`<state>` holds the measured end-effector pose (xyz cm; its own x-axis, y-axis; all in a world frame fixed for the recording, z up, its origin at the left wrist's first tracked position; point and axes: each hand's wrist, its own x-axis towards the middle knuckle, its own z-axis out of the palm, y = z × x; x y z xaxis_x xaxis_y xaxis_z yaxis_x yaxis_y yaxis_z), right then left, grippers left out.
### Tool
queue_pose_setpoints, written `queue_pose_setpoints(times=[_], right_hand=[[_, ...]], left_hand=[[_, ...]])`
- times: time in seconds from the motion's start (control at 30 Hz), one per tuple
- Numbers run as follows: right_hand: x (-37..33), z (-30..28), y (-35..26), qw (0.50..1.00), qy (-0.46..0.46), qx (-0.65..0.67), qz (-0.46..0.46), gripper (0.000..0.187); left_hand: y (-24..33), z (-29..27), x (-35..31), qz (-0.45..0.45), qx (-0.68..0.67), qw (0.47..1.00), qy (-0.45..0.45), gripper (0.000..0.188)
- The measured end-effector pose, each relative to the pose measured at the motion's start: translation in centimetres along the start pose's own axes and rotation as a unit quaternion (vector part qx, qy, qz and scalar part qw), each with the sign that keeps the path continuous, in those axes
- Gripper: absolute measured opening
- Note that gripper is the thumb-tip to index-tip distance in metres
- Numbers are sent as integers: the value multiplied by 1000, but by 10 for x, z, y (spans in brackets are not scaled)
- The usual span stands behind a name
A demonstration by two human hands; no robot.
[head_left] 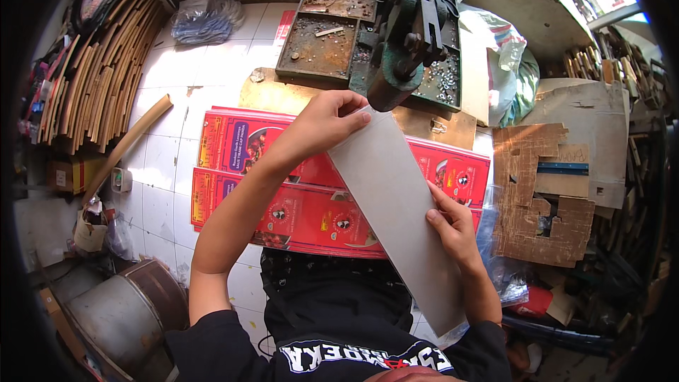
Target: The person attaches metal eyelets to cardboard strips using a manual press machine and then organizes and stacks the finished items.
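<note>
A long, flat grey board (396,205) slants from beneath the green metal press (396,74) down toward my right side. At its far end, my left hand (341,122) pinches the corner close beside the press head; anything small between those fingertips is hidden. My right hand (454,230) grips the board's right edge partway down, thumb on top. Under the board lie stacks of red printed panels (311,216) with food pictures on them. Part of these panels is covered by the board and my left forearm.
Around the press, a compartmented metal tray (322,46) holds small metal rings and bits. Cut brown cardboard (523,198) lies to the right. Stacked boards (117,64) lean at the far left, near a plastic-wrapped bundle (205,20). A metal drum (124,304) stands lower left.
</note>
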<state>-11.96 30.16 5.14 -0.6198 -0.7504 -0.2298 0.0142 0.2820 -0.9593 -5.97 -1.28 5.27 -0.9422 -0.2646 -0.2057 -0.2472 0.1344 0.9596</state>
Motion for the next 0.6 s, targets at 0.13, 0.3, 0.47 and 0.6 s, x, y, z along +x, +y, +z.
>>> queue_pose_setpoints(times=[0.13, 0.3, 0.47, 0.6], right_hand=[[1, -1, 4, 1000, 1, 0, -4, 51], [2, 0, 2, 1000, 0, 10, 7, 51], [2, -1, 2, 1000, -4, 10, 10, 51], [3, -1, 2, 1000, -6, 13, 14, 51]], left_hand=[[-1, 1, 2, 0, -3, 1000, 0, 24], [-9, 2, 4, 19, 11, 1000, 6, 23], [-15, 5, 4, 45, -22, 998, 31, 27], [-10, 4, 3, 36, -29, 999, 19, 30]])
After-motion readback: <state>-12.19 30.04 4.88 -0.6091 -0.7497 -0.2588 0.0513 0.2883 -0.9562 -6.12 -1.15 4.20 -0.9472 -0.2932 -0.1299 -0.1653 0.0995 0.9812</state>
